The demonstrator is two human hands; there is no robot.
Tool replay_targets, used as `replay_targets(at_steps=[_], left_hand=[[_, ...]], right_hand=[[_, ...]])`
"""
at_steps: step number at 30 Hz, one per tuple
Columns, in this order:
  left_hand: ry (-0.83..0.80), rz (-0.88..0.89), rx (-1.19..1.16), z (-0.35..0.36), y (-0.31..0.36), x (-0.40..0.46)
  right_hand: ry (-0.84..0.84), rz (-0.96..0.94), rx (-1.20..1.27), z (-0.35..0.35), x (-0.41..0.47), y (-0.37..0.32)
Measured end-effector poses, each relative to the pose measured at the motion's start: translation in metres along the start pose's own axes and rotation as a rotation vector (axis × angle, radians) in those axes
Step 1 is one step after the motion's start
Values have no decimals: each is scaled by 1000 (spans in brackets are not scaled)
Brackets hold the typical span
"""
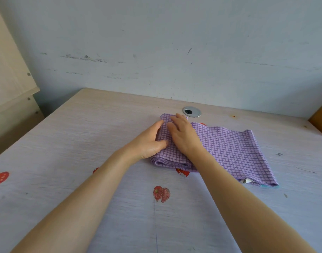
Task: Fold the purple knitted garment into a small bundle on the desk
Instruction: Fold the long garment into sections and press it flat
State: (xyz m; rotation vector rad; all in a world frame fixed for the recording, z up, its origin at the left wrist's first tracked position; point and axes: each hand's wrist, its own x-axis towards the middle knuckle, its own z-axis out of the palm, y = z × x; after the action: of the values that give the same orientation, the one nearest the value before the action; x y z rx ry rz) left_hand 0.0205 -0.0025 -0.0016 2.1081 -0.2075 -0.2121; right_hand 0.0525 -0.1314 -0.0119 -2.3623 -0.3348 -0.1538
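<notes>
A purple checked garment (227, 150) lies on the pale wood surface (83, 143), a bit to the right of the middle and near the back wall. It has thin dark lines that make little squares. Its left end is folded over into a thick roll of a few layers. The right part lies flat in one long strip. A small white tag (246, 181) sticks out at the near right corner, and a thin blue edge (269, 187) shows under that corner.

Both hands are on the folded left end. The left hand (149, 141) holds the left side of the roll. Its fingers bend around the far edge of the fold and its thumb presses on top of the cloth. The right hand (184, 136) lies on top of the fold just beside the left hand, almost touching it. Its fingers are fairly straight and spread a little, pressing the cloth down. It does not pinch anything.

Both arms are bare and reach in from the bottom.

A round silver cable hole cover (191, 111) sits in the surface just behind the garment. Red strawberry stickers are on the surface: one (161, 194) in front of the garment, one (182, 172) partly under its near edge, and one (0, 178) far to the left.
</notes>
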Motion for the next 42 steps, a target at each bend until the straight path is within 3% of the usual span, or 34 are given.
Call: replay_targets(at_steps=[4, 8, 12, 20, 31, 34, 38, 42], left_hand=[[104, 198, 206, -5, -4, -23], [71, 322, 296, -2, -16, -39], [167, 420, 442, 4, -23, -39], [322, 479, 388, 10, -24, -37], [291, 422, 596, 8, -17, -33], [238, 483, 630, 9, -7, -32], [147, 607, 565, 37, 22, -19], [101, 595, 493, 80, 54, 3]], right_hand=[[-57, -167, -60, -24, -49, 4], [-190, -348, -293, -25, -79, 14], [-238, -305, -517, -21, -82, 15], [-127, -176, -450, -16, -79, 10], [-220, -105, -544, -12, -75, 11], [-242, -97, -451, -20, -79, 11], [-67, 27, -248, -52, -81, 22], [192, 186, -252, -87, -87, 54]])
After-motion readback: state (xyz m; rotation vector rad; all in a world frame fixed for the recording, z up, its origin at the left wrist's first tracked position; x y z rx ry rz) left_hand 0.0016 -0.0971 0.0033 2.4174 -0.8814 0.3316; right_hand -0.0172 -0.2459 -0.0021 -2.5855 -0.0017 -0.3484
